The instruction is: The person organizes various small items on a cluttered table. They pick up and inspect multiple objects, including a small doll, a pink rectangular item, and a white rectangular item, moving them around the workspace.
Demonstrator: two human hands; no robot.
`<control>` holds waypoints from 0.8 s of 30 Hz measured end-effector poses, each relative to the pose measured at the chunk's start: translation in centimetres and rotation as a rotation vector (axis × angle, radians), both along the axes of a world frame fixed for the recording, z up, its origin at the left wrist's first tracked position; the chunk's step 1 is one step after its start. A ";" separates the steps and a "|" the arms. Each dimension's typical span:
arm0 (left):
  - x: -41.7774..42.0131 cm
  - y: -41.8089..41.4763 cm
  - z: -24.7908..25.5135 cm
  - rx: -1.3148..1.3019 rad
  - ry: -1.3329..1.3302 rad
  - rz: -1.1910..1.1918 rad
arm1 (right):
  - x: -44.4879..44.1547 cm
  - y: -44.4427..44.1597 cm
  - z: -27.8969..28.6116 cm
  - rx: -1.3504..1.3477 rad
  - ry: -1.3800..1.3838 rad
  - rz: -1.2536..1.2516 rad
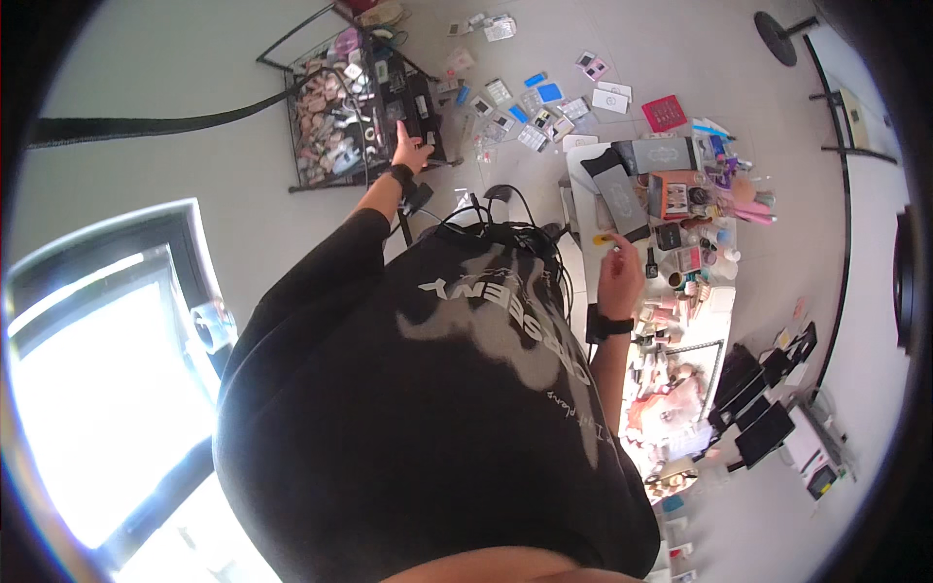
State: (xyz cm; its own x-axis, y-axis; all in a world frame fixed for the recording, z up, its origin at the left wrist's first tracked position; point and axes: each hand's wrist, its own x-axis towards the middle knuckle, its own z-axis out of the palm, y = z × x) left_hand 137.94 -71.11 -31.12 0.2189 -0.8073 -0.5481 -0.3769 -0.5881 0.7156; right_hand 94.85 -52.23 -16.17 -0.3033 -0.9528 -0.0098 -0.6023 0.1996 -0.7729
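Observation:
My left hand [413, 151] reaches over the edge of a black wire cart [295, 138] with its fingers apart and nothing seen in it. Many small cosmetic bottles and tubes [328, 109] fill the cart, and dark trays lie beside the hand. My right hand [622, 273] is above the near left part of a white table [592, 273], fingers curled. A small yellow item [602, 239] is at its fingertips; whether it is gripped cannot be told. Just beyond lie a dark grey patterned box [621, 195] and a second grey box [663, 154]. A black bottle [652, 262] stands right of the hand.
Blue packets [549, 92], cards and palettes lie scattered on the tiled floor [525, 44], with a red palette [664, 113] near the table's far end. Brushes, jars and an orange box [672, 198] crowd the table. Black cables [503, 218] hang at my waist. A strap crosses left.

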 end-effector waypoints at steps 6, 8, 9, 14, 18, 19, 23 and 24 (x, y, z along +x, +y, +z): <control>9.8 1.1 -5.7 -0.206 -0.144 0.087 | 1.8 -5.2 -0.4 -0.084 -0.016 0.203; 12.1 0.4 -5.5 -0.069 -0.364 -0.004 | 2.5 -6.6 -0.5 -0.003 0.039 0.170; 13.3 -0.3 -5.6 -0.037 -0.373 -0.006 | 3.1 -7.7 -0.2 0.033 0.062 0.157; 20.8 -0.4 -8.6 -0.136 -0.578 0.230 | 8.1 -11.5 -0.2 0.056 0.105 0.144; 26.2 -2.6 -10.2 -0.082 -0.508 0.217 | 14.4 -14.1 -0.6 0.184 0.143 0.212; 29.2 -2.7 -12.2 -0.117 -0.412 0.211 | 16.6 -15.2 -0.1 0.201 0.072 0.220; 30.5 -4.6 -12.0 -0.088 -0.249 0.334 | 21.7 -17.2 -0.5 0.220 0.083 0.302; 30.4 -5.3 -11.4 -0.135 -0.417 0.278 | 23.1 -17.6 0.0 0.268 0.089 0.298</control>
